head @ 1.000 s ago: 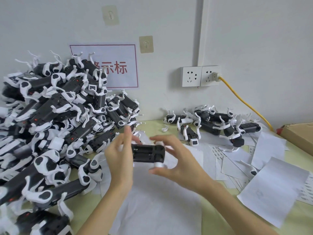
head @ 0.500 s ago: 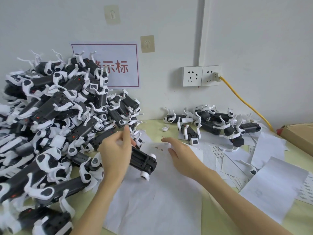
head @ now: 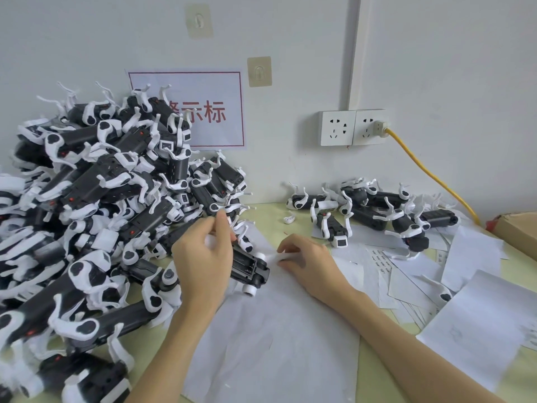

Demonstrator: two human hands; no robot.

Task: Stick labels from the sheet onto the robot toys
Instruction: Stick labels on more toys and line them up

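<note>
My left hand point(head: 203, 257) grips a black robot toy point(head: 251, 267) with white wheels, held low over the white label sheet point(head: 270, 338); the toy's open underside faces up. My right hand point(head: 305, 260) rests on the top edge of the sheet just right of the toy, its fingers curled and pinching the sheet's edge or a small white label there; I cannot tell which. A big heap of black-and-white robot toys point(head: 96, 205) fills the left side. A smaller group of robot toys point(head: 374, 210) lies at the back right by the wall.
Loose white paper sheets point(head: 476, 324) and printed slips point(head: 380, 260) cover the right of the yellow-green table point(head: 270, 210). A cardboard box point(head: 517, 231) sits at the far right. A yellow cable point(head: 430, 173) runs from the wall socket point(head: 353, 128) down behind the toys.
The toy went from held up between both hands down to the sheet in my left hand alone. My right hand let go and moved to the sheet's top edge.
</note>
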